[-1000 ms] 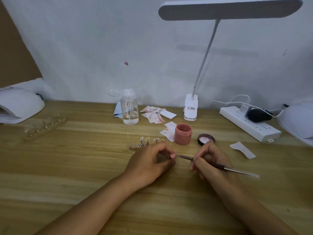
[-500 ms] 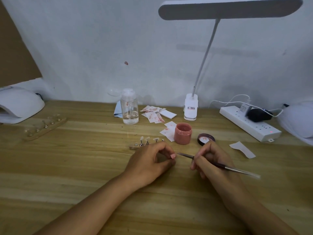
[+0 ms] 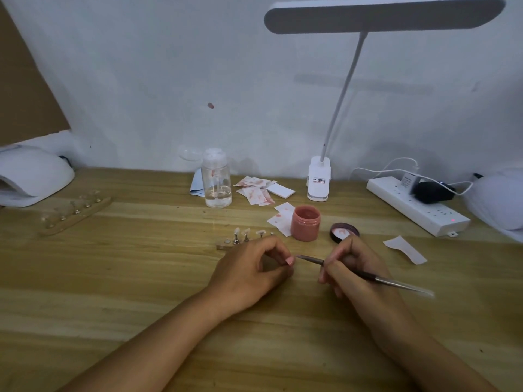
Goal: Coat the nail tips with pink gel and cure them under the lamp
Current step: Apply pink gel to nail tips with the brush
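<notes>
Table (image 3: 127, 284): we work at its middle, both hands low over the wood.
Curing lamp (image 3: 34, 176): far left by the wall, well apart from us; our left hand is nearer.
Left hand (image 3: 252, 274): fingers curled, pinching the nail tip.
Right hand (image 3: 353, 267): pinches the brush like a pen.
Brush (image 3: 311, 259): long axis runs right to left, bristles just beside the tip.
Gel jar (image 3: 305, 222): open, just behind our hands.
Nail tip (image 3: 290, 261): pink, directly left of the bristles.

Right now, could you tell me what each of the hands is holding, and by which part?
The left hand pinches a pink nail tip between thumb and forefinger; where exactly is hidden. The right hand grips a thin brush around mid-shaft.
</notes>
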Action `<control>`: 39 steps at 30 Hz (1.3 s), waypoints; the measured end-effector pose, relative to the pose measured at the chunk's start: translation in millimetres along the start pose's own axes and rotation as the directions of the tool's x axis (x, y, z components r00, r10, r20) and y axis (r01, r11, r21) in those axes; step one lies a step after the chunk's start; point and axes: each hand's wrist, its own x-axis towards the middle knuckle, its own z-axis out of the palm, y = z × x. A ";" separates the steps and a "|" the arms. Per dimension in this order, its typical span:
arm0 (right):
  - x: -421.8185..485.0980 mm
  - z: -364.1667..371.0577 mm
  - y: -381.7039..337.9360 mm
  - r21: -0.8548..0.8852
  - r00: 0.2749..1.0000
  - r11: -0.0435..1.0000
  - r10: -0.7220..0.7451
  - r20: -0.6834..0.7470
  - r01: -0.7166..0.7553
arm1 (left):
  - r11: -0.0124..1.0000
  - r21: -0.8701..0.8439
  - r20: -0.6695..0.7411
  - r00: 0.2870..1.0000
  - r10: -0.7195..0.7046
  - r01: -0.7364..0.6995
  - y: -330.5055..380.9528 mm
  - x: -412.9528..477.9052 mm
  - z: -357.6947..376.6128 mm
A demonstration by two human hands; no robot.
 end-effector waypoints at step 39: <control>12.0 -1.9 9.6 0.215 0.998 0.977 0.001 -0.059 0.012 | 1.000 -0.027 -0.017 1.000 -0.007 0.007 -1.3 8.4 2.8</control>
